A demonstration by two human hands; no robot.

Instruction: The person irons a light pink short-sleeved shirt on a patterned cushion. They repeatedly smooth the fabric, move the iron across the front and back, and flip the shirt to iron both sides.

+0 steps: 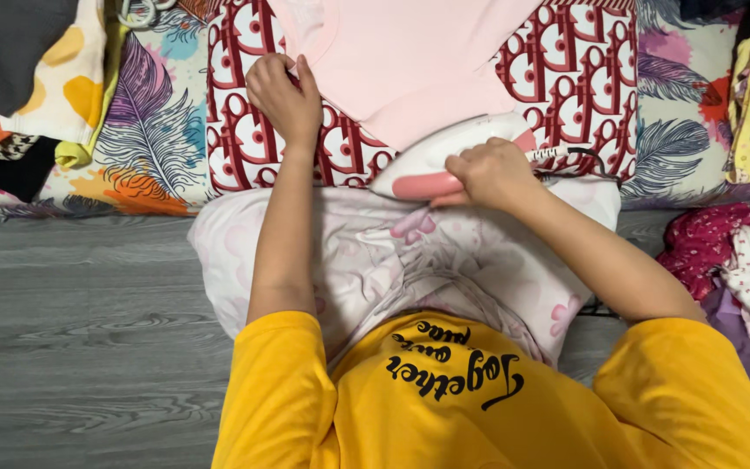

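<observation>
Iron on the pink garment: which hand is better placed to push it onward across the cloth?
Right. The right hand grips the iron by its handle at the pink garment's lower edge, while the left hand pins the garment's side, probably keeping it flat.

pink garment cut off at top edge, iron handle hidden under right hand

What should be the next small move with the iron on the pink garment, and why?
Probably slide the iron up and left across the pink garment. The right hand grips its handle with the soleplate only at the garment's lower edge, so most of the cloth above looks unpressed. The left hand already pins the garment's left edge on the red patterned cover, keeping it taut.
</observation>
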